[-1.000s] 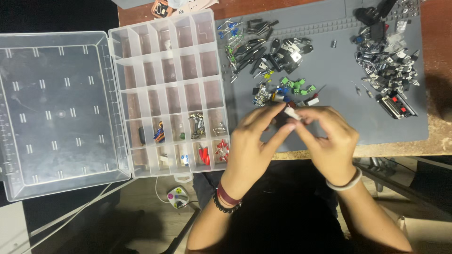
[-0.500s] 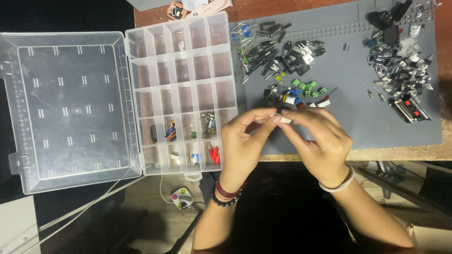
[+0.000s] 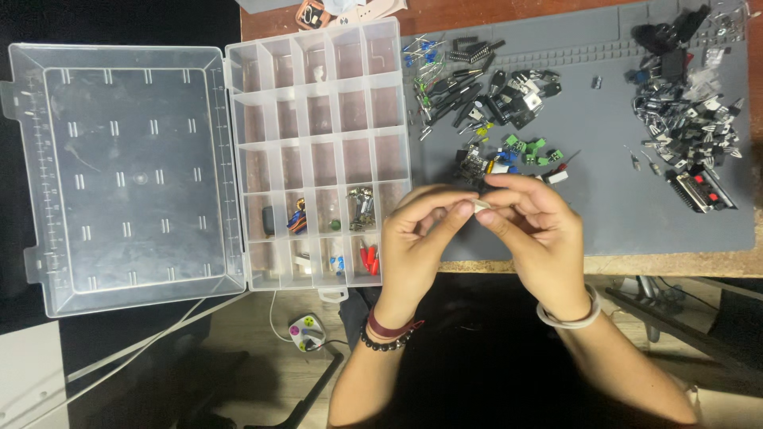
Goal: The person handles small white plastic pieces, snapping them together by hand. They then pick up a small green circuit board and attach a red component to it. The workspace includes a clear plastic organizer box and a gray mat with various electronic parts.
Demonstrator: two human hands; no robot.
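Pinching a small white part (image 3: 482, 205) between the fingertips of both hands, the person holds it above the near edge of the grey work mat (image 3: 604, 214), just in front of the loose pile of green, blue and black components (image 3: 509, 155). The part is tiny and pale, a short stubby piece; its long axis seems to run roughly left to right, from one hand towards the other, though most of it is covered by fingers and which end is which cannot be told. The left hand (image 3: 417, 238) curls in, thumb and forefinger closed on the part's left end. The right hand (image 3: 540, 230) meets it from the other side, its fingertips clamped on the right end. To the left lies the open clear compartment box (image 3: 318, 119), a few of its lower cells holding small parts, its lid (image 3: 127, 175) folded out flat. A second heap of dark components (image 3: 687, 119) sits at the mat's far right.
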